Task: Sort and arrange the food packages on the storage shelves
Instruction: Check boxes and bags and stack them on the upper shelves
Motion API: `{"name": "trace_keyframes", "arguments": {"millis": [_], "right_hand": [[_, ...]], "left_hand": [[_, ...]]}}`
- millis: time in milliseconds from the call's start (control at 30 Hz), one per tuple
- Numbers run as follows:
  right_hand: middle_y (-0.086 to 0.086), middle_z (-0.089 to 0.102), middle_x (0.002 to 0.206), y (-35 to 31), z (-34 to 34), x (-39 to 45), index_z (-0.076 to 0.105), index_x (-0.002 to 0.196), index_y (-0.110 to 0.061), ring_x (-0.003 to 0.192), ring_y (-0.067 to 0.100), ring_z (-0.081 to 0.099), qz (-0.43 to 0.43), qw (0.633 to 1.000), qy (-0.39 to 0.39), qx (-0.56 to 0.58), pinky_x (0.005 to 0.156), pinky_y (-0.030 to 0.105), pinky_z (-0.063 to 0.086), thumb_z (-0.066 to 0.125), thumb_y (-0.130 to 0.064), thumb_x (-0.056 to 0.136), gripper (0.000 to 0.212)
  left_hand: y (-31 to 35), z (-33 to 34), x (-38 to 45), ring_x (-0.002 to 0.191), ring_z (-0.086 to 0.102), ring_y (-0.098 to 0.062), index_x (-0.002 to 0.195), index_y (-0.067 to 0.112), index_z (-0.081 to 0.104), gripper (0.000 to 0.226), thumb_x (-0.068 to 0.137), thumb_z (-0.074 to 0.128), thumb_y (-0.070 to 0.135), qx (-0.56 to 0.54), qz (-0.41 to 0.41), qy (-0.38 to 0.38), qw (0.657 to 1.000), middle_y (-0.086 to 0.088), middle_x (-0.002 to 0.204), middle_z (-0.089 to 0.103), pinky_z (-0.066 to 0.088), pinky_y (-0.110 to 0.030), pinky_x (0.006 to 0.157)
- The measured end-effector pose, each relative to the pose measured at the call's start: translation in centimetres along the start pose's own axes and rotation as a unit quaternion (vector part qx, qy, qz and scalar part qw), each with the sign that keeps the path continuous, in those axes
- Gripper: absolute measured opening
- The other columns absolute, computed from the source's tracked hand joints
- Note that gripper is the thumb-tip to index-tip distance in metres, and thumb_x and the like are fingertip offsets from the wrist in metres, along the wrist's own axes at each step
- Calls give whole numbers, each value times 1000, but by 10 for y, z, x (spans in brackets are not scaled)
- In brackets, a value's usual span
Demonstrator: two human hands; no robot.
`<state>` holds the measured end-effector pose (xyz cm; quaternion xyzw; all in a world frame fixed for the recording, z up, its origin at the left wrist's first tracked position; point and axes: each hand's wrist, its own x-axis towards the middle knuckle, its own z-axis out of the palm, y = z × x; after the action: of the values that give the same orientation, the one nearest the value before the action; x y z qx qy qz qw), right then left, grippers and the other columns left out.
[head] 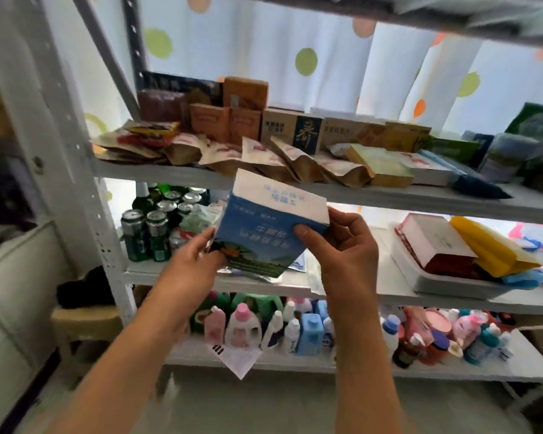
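A blue and white food box (264, 227) with upside-down printing is held tilted in front of the shelf unit. My left hand (195, 261) grips its lower left corner. My right hand (342, 245) holds its right edge, thumb on the front face. On the upper shelf (389, 195) lie several brown paper pouches (282, 161), orange boxes (229, 117), tan and dark boxes (295, 130) and green packages (514, 151).
The middle shelf (358, 296) holds green cans and bottles (151, 227) on the left and a white tray (452, 283) with a red box and a yellow packet on the right. Many plastic bottles (295, 333) fill the lower shelf. A white upright post (76, 170) stands at left.
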<state>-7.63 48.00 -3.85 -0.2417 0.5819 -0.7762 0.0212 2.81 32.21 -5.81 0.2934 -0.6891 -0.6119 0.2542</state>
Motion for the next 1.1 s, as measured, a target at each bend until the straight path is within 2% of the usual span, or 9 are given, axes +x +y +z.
{"name": "trace_keyframes", "arguments": {"millis": [67, 233, 367, 500, 600, 767, 867, 967, 1100], "right_hand": [[-7, 75, 106, -12, 19, 23, 62, 101, -22, 101, 7, 71, -25, 1000, -14, -5, 79, 21, 58, 80, -22, 65, 41], [-4, 75, 105, -40, 66, 79, 62, 103, -21, 99, 11, 72, -83, 996, -39, -14, 78, 26, 60, 81, -23, 68, 40], [-2, 76, 103, -55, 107, 124, 62, 101, -20, 97, 12, 73, -112, 992, -54, -29, 80, 33, 62, 82, -8, 77, 33], [-8, 73, 104, -63, 152, 174, 61, 109, -16, 96, 5, 71, -155, 985, -59, -54, 75, 21, 60, 81, -7, 80, 37], [-18, 66, 106, -67, 189, 213, 54, 119, -21, 93, 0, 67, -177, 978, -65, -94, 68, 14, 56, 80, -14, 83, 45], [-5, 67, 123, -60, 247, 282, 49, 134, -21, 103, 12, 67, -175, 972, -70, -144, 82, 29, 60, 81, -16, 83, 60], [-3, 67, 126, -49, 274, 319, 48, 139, -21, 108, 14, 63, -171, 969, -70, -163, 87, 32, 55, 80, -14, 85, 63], [-3, 67, 127, -37, 294, 354, 55, 136, -17, 107, 10, 62, -188, 962, -58, -187, 92, 34, 55, 78, -13, 86, 56], [-2, 70, 120, -17, 314, 400, 65, 123, -14, 109, 15, 65, -214, 954, -60, -201, 95, 34, 58, 77, -8, 86, 39]], "left_hand": [[23, -13, 12, 78, 53, 3, 100, 48, 62, 30, 97, 60, 18, 23, 69, 14, 997, 17, 92, 64, 41, -22, 60], [71, -50, 57, 107, 61, -9, 124, 36, 63, 36, 91, 70, 24, 96, 232, 66, 966, 10, 120, 65, 51, -36, 88], [110, -74, 99, 96, 67, -2, 126, 29, 66, 33, 93, 67, 22, 107, 312, 64, 942, 15, 108, 70, 54, -29, 82], [143, -97, 160, 83, 64, 11, 106, 35, 64, 23, 92, 67, 17, 97, 322, 51, 940, 22, 92, 67, 47, -7, 62], [161, -113, 206, 86, 59, 8, 108, 39, 60, 17, 95, 64, 28, 129, 321, 29, 938, 24, 94, 62, 42, -6, 63], [175, -141, 299, 97, 66, -12, 111, 27, 69, 18, 94, 66, 32, 98, 279, 19, 955, 8, 103, 71, 49, -30, 85], [185, -152, 349, 95, 70, -21, 100, 28, 68, 8, 93, 67, 25, 40, 259, -6, 965, 5, 94, 73, 54, -40, 87], [193, -156, 385, 96, 71, -23, 102, 21, 68, 13, 89, 69, 20, 3, 251, -36, 967, 1, 93, 73, 57, -39, 85], [202, -159, 428, 91, 72, -29, 93, 14, 73, 31, 69, 68, 34, 20, 260, -22, 965, -8, 91, 76, 56, -51, 90]]}}
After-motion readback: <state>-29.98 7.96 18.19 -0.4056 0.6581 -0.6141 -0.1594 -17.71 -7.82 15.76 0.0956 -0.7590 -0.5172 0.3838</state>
